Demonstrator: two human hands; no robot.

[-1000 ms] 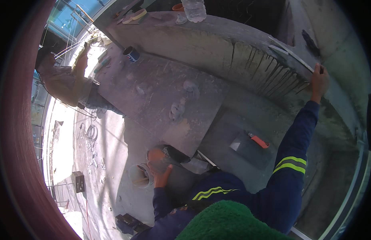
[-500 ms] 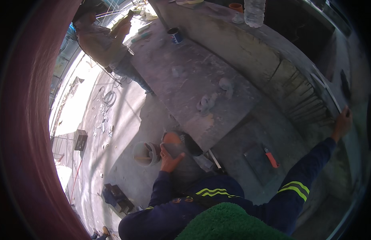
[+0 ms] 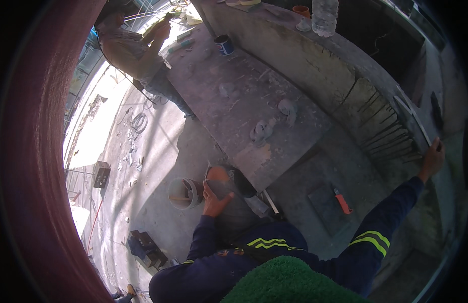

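Note:
At the lower middle, my left hand [image 3: 214, 203] is closed round a grey flat piece [image 3: 222, 189], its thumb and fingers spread along the edges. Right beyond the piece is an orange rounded thing [image 3: 217, 174], partly covered, with a black thing [image 3: 242, 183] to its right. My right arm reaches far out to the right. There my right hand [image 3: 432, 160] has its fingers bent together at the wall, by the lower end of a pale thin strip [image 3: 419, 122]. What it grips is too small to make out. Above it shows a dark slim thing [image 3: 436, 109].
A bucket [image 3: 185, 194] with tools stands left of my left hand. A red-handled tool [image 3: 343, 201] lies right of my lap. Ahead is a dusty board [image 3: 234, 101] bearing crumpled lumps and a blue can [image 3: 224, 45]. A clear bottle [image 3: 324, 17] tops the low wall. Another person [image 3: 135, 55] stands far left.
The view has shifted slightly. Both my hands keep nearly the same places and grips; the right hand's fingers have moved very little along the wall.

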